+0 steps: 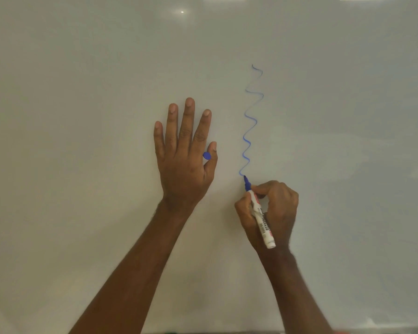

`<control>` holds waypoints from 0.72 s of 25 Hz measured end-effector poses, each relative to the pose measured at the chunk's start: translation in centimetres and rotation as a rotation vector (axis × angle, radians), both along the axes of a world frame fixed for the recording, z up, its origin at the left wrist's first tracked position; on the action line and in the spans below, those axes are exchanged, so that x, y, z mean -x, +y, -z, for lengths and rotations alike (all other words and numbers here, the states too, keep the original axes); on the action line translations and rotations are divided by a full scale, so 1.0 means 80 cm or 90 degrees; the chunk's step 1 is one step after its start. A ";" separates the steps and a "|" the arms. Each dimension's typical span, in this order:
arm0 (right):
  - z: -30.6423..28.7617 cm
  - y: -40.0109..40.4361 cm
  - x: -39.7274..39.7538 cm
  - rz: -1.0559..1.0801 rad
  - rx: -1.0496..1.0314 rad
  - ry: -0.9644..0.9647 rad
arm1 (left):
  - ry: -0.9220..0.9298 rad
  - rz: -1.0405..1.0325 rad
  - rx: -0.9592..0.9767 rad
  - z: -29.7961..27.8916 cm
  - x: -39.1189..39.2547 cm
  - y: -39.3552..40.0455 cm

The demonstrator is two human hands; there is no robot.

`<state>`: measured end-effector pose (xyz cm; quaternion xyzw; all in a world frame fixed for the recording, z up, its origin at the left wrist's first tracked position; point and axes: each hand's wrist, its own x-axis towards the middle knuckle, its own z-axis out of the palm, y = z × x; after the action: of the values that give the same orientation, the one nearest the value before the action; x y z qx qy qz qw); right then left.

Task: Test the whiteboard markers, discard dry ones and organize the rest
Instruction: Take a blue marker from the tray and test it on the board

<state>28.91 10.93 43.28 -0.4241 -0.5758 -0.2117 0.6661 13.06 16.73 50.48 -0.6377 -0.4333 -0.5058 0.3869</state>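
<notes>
Two hands: right hand (270, 213) grips marker (261, 218), left hand (184, 160) pinches cap (206, 155).

marker (262, 219) white, blue tip | cap (206, 155) blue | squiggle (251, 121) blue
</notes>
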 end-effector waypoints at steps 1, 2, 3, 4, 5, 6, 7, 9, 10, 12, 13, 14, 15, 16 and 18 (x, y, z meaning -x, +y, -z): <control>0.007 -0.001 -0.001 -0.005 0.010 0.013 | 0.002 0.000 0.000 0.003 0.000 0.000; 0.014 -0.002 -0.002 -0.003 0.018 0.006 | 0.001 -0.001 0.000 0.006 -0.001 -0.001; 0.023 -0.005 -0.003 0.003 0.029 -0.013 | -0.001 0.001 0.000 0.008 -0.001 -0.002; 0.032 -0.007 -0.005 0.006 0.042 -0.022 | -0.001 0.006 0.004 0.011 -0.001 -0.002; 0.041 -0.010 -0.006 0.002 0.056 -0.013 | 0.001 0.012 0.010 0.015 0.000 -0.003; 0.050 -0.013 -0.008 -0.007 0.073 -0.001 | 0.003 0.012 0.019 0.019 0.000 -0.004; 0.059 -0.015 -0.009 -0.020 0.095 -0.002 | 0.004 0.010 0.028 0.024 -0.001 -0.006; 0.075 -0.023 -0.008 -0.062 0.167 -0.023 | 0.000 0.024 0.051 0.035 -0.002 -0.010; 0.081 -0.028 -0.007 -0.095 0.213 -0.008 | -0.010 0.053 0.067 0.040 -0.001 -0.013; 0.088 -0.043 -0.005 -0.176 0.282 0.083 | -0.062 0.170 0.103 0.052 -0.002 -0.025; 0.089 -0.052 -0.004 -0.214 0.290 0.125 | -0.104 0.252 0.120 0.061 -0.003 -0.036; 0.090 -0.061 -0.002 -0.247 0.288 0.155 | -0.160 0.342 0.135 0.069 -0.005 -0.050; 0.089 -0.070 -0.002 -0.278 0.283 0.175 | -0.238 0.434 0.157 0.077 -0.006 -0.065; 0.087 -0.078 0.000 -0.309 0.277 0.189 | -0.333 0.519 0.194 0.085 -0.008 -0.082; 0.084 -0.092 0.006 -0.363 0.270 0.230 | -0.537 0.621 0.279 0.099 -0.009 -0.108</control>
<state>28.40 3.59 36.55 -0.4059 -0.5749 0.1836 0.6863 13.81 8.05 42.54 -0.5722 -0.3024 -0.7282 -0.2253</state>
